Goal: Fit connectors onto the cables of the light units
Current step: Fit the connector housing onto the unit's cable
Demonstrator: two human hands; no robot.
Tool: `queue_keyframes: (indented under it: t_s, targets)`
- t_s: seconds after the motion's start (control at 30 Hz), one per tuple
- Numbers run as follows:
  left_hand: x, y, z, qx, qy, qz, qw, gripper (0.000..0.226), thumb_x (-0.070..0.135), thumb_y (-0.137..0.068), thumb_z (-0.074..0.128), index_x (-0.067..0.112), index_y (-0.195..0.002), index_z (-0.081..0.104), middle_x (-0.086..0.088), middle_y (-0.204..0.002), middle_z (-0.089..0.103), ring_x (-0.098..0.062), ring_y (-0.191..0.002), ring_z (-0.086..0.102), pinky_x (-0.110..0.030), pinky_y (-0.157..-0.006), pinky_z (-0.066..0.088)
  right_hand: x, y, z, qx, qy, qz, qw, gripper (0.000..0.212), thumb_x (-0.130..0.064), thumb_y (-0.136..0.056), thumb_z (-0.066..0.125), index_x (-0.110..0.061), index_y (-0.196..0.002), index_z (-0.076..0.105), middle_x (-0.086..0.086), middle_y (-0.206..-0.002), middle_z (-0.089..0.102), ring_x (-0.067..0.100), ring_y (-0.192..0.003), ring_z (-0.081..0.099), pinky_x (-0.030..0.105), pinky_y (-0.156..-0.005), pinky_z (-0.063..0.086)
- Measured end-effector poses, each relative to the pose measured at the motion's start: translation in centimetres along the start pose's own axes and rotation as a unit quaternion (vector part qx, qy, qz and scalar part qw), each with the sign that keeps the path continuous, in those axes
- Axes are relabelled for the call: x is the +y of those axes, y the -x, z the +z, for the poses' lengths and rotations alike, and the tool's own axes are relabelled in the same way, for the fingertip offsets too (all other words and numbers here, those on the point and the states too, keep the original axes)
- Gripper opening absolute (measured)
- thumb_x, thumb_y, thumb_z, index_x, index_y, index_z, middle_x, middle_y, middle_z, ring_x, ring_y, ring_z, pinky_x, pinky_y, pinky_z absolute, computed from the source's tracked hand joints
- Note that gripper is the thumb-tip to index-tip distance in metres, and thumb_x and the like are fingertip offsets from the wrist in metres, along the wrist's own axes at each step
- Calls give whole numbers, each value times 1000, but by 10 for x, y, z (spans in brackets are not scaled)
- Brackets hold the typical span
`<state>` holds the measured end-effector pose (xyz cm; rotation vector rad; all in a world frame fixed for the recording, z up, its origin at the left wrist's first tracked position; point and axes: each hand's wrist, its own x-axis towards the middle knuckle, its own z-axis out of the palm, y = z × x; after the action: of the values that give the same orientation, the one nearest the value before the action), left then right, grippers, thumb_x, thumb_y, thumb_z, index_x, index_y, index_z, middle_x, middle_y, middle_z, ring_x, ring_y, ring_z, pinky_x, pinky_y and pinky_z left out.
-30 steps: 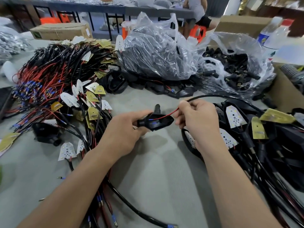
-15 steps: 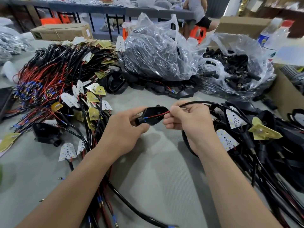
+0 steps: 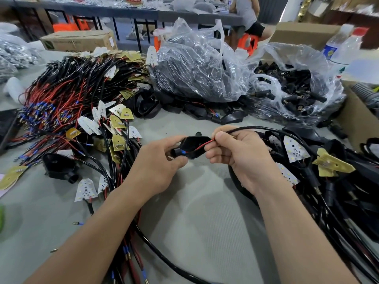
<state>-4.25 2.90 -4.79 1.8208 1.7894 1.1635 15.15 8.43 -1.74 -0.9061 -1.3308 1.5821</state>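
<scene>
My left hand (image 3: 155, 167) grips a black plastic light housing (image 3: 194, 147) just above the grey table, its round socket end by my thumb. A thin red wire (image 3: 202, 144) with a blue crimp tip lies across the open housing. My right hand (image 3: 240, 154) pinches that red wire at the housing's right end, with the black cable (image 3: 252, 129) arching away to the right behind my fingers.
A heap of red and black wires (image 3: 67, 95) with LED boards fills the left. Two clear bags, one of black housings (image 3: 196, 66), one of black connectors (image 3: 297, 89), stand behind. Assembled cables (image 3: 338, 187) pile up at right. A loose housing (image 3: 59, 167) lies left.
The housing and both hands have shifted slightly up and left. My right hand has closed in on the housing, and the red wire now reaches further inside it.
</scene>
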Motion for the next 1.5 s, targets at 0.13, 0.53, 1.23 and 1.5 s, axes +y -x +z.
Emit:
queue_keyframes:
  t_s: [0.13,0.53,1.23,1.5]
  targets:
    - [-1,-1,0,-10,13,4,1000,66,21,-85,77,82,-97,53,35,-89,69,-5,-80,62,0,-73,42,0,2,5,36,4,-15,999,12,0,-97,59,1,-91,70,17,-80,73,21,-66,69,27,-63,60]
    - [2,1,0,-6,8,10,1000,62,15,-84,77,67,-108,52,55,-85,57,23,-91,58,5,-77,36,8,2,16,-36,44,31,998,27,13,-96,49,2,-88,73,15,-85,74,21,-75,74,24,-67,60]
    - [10,-1,2,-109,199,-22,974,36,-1,-90,69,22,-117,76,-19,-93,76,-32,-89,71,-48,-90,55,9,2,25,146,245,-61,956,17,-24,-73,84,-32,-87,79,-10,-89,76,7,-95,70,38,-93,55]
    - [8,-1,1,-34,244,-99,964,28,0,-96,64,25,-95,78,-2,-82,80,-12,-72,74,-21,-67,56,12,-1,20,227,312,-89,918,11,-33,-66,87,-33,-70,77,-15,-73,71,3,-79,66,21,-74,51]
